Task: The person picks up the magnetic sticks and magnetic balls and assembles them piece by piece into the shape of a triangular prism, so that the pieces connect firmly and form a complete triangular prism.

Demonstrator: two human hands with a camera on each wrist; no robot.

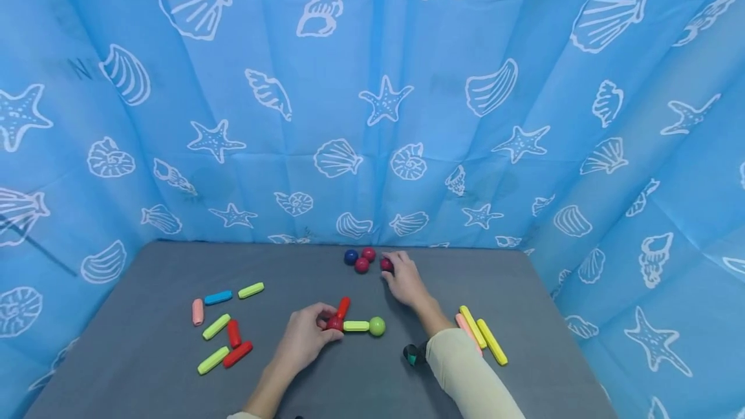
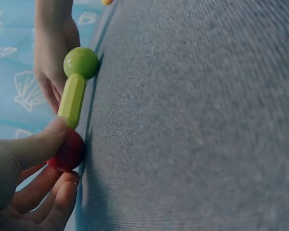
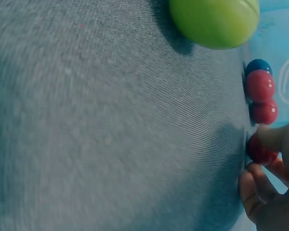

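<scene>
My left hand (image 1: pixel 302 339) pinches a red ball (image 1: pixel 334 322), partly thumb-covered; my right hand (image 1: pixel 405 282) pinches a crimson ball (image 1: pixel 387 264), likewise half hidden.

Blue curtain (image 1: pixel 372 141) with white seashells (image 1: pixel 339 158) and starfish (image 1: pixel 387 101), hanging in folds, gray tabletop (image 1: pixel 337 377) with woven-looking surface

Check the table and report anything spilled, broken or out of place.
Nothing stands out: the loose rods at left lie at mixed angles but look undamaged, and the joined piece in the left hand looks intact.
</scene>
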